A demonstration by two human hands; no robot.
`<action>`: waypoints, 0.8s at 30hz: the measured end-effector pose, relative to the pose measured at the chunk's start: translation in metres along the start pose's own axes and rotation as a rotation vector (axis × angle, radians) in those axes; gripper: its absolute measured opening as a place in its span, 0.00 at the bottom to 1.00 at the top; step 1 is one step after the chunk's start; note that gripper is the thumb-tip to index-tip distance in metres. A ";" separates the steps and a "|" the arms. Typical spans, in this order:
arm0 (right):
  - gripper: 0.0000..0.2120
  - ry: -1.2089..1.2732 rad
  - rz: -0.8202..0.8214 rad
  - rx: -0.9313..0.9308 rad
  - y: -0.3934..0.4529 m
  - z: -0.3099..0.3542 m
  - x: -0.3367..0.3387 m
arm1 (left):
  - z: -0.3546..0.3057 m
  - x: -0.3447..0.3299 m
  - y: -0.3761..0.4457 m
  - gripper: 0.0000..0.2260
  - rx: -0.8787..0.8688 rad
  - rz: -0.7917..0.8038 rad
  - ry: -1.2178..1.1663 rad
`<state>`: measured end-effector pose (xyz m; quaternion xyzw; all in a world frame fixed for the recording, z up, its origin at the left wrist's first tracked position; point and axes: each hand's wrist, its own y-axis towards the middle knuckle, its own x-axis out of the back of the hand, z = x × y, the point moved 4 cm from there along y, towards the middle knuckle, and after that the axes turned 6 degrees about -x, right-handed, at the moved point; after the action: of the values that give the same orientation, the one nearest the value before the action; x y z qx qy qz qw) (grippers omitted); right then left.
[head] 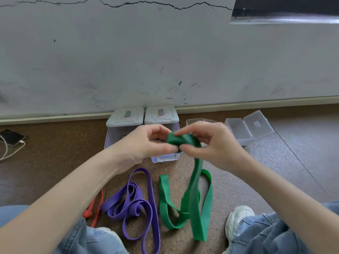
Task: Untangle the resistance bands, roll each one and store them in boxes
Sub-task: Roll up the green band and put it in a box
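Note:
A green resistance band (190, 200) trails in loops over the floor, and its upper end is wound into a small roll between both hands. My left hand (150, 142) pinches the roll from the left. My right hand (207, 142) pinches it from the right with thumb and fingers. A purple band (139, 208) lies in loose loops on the floor left of the green one. A thin red band (95, 209) with a knot lies further left, partly hidden by my left arm.
Two lidded clear boxes (126, 116) (161, 114) stand against the wall behind my hands. An open clear box (245, 129) with its lid back sits at the right, another small one (194, 121) beside it. A phone with a cable (12, 138) lies at the far left. My knees and white shoe (238, 222) frame the bands.

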<state>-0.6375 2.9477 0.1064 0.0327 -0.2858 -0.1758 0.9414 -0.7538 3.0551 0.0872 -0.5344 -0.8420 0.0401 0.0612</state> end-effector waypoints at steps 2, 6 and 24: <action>0.14 -0.383 0.158 0.084 -0.003 -0.001 -0.014 | 0.003 -0.006 0.001 0.15 -0.015 0.123 0.473; 0.15 -0.450 0.234 0.092 -0.001 -0.002 -0.020 | 0.002 -0.012 0.001 0.10 -0.091 0.160 0.683; 0.20 -0.147 0.020 -0.036 0.007 0.008 -0.005 | -0.008 0.003 0.001 0.15 0.022 0.034 -0.043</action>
<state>-0.6439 2.9564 0.1113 0.0001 -0.3511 -0.1736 0.9201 -0.7529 3.0586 0.0948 -0.5472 -0.8333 0.0618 0.0485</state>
